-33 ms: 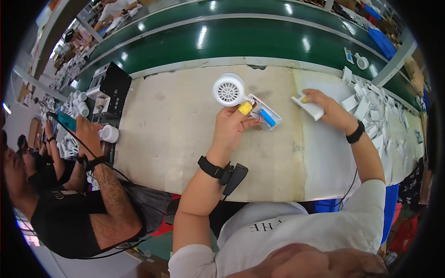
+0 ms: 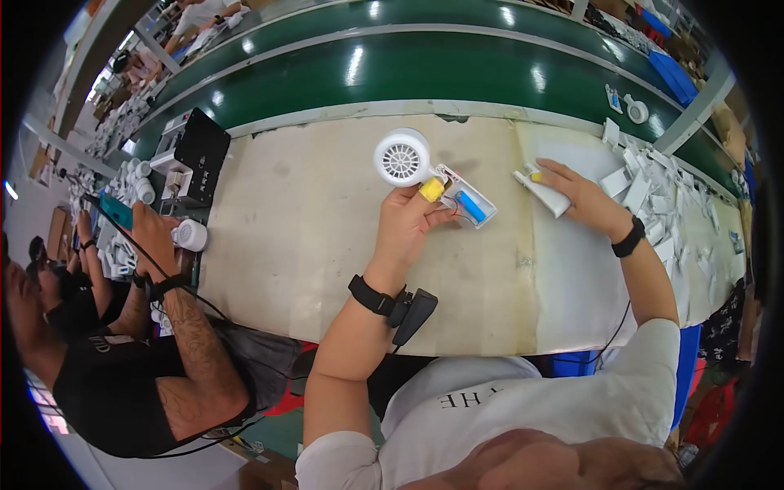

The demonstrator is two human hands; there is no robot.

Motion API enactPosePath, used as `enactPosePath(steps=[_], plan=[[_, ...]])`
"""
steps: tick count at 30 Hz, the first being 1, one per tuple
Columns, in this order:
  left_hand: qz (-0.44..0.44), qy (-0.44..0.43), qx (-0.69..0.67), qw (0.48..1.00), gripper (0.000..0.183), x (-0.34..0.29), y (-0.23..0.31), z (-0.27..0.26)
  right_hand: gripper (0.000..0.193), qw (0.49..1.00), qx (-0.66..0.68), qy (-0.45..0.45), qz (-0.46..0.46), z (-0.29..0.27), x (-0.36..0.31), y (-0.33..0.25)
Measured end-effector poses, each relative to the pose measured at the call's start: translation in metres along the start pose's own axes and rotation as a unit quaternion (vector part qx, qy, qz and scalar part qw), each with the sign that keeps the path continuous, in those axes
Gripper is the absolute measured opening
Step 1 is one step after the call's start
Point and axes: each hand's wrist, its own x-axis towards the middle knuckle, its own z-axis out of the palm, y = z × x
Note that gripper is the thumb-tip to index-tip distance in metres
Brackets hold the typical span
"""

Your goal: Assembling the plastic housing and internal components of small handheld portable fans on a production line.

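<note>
Raised over the middle of the worktable is a white handheld fan (image 2: 402, 158) with a round slotted head. Its handle lies opened, baring a blue battery cell (image 2: 470, 206) and thin wires. My left hand (image 2: 406, 224) pinches it where head and handle meet, a yellow finger cover on the thumb. To the right, my right hand (image 2: 584, 198) grips a white handle cover (image 2: 545, 194) by its right side, with yellow on one digit. The cover is apart from the fan.
White plastic covers (image 2: 645, 184) are heaped at the right. Beyond the table (image 2: 302, 204) runs a green conveyor (image 2: 457, 73) carrying another fan (image 2: 636, 109). A black machine (image 2: 194, 159) stands at the left, beside a co-worker's hand (image 2: 153, 237). A cable hangs near my right arm.
My right hand has shifted very slightly, its fingers a little straighter over the cover. My left hand and the fan stay in place.
</note>
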Motion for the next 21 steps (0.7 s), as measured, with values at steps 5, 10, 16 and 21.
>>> enactPosePath(steps=[5,10,16,21], plan=[[0.023,0.02,0.004,1.0,0.028,0.0,-0.001,0.011,0.043,0.982,-0.135,0.108,0.07,-0.002,-0.014,0.023],[0.034,0.027,0.003,0.999,0.027,-0.002,-0.011,0.01,0.05,0.974,-0.154,0.122,0.117,0.032,0.012,-0.013],[0.077,0.04,-0.017,0.996,0.027,-0.003,-0.011,0.011,0.053,0.967,0.086,0.234,0.053,0.022,0.027,-0.042],[0.118,0.066,-0.043,0.99,0.024,-0.004,-0.015,0.014,0.055,0.964,0.06,0.242,-0.097,0.018,0.034,-0.128]])
